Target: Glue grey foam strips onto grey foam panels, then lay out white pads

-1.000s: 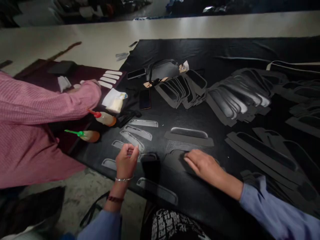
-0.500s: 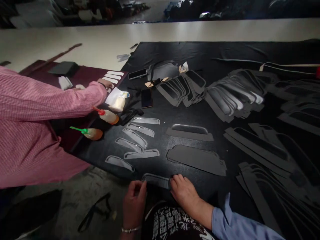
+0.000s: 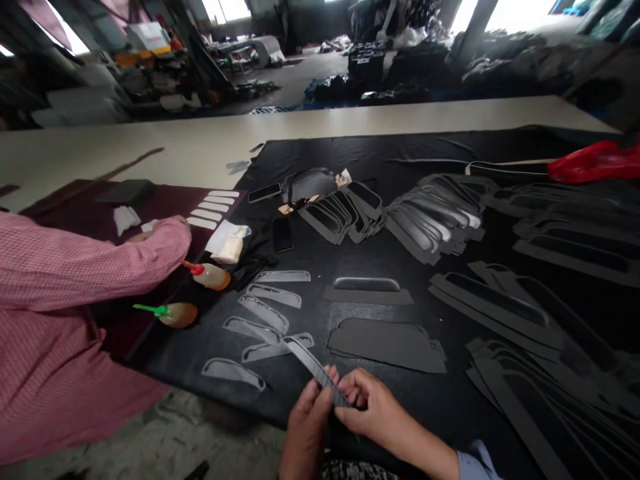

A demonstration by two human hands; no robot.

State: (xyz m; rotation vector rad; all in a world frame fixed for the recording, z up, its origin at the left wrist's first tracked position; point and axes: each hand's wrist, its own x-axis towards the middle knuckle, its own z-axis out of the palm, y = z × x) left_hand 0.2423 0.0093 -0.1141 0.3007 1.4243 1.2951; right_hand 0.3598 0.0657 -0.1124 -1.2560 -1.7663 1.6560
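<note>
A curved grey strip [image 3: 311, 361] with a darker edge is raised at a slant over the near edge of the black table. My left hand [image 3: 309, 410] pinches it near its lower part, thumb on top. At the strip's near end, the fingers and thumb of my right hand [image 3: 373, 407] close on it, partly hiding that end. Similar curved strips [image 3: 233, 372] lie just beyond and left of my hands, several of them loosely spread. Past my right hand lies a stack of flat dark grey pieces [image 3: 385, 343], with a shaped dark panel [image 3: 367, 290] behind it.
Several more panel stacks [image 3: 433, 217] cover the right and back. Two squeeze bottles, one red-tipped [image 3: 213, 277] and one green-tipped [image 3: 177, 315], stand left near a paper packet [image 3: 227, 243] and phone [image 3: 283, 235]. A co-worker in a pink checked sleeve [image 3: 125, 267] works at the left.
The strip has come up off the table between my hands, which have drawn together. My view has tilted up. The co-worker's arm has pulled back from the white strips.
</note>
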